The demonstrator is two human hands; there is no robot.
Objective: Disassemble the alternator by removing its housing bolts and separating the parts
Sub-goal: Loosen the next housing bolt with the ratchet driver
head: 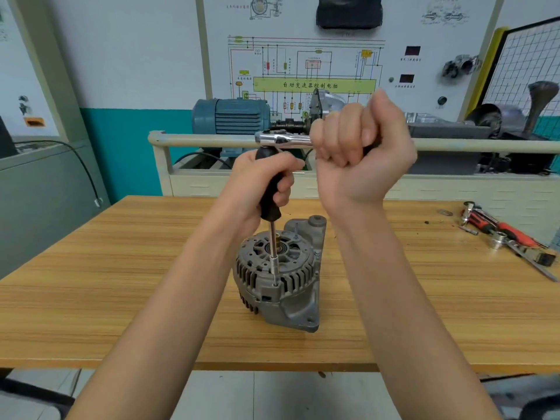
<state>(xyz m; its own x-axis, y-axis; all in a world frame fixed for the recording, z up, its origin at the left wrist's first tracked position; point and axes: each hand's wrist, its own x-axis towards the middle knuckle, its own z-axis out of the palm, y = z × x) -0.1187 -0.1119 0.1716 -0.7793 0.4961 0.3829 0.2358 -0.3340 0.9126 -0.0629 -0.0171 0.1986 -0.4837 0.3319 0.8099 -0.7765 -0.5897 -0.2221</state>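
The left hand (266,180) wrapped its fingers (285,189) round the upright black-handled driver (269,195); the right hand (360,153) gripped a chrome ratchet handle (285,139) lying level across its top. Below the fingers the shaft ran straight down into a housing bolt (275,284) — the grey ribbed metal alternator (278,280) stood on the wooden desk (121,298), shaft axis vertical.

Alternator (277,277): grey ribbed cast-metal housing, standing on end mid-table, bearing face up, housing bolt (275,284) near front rim.
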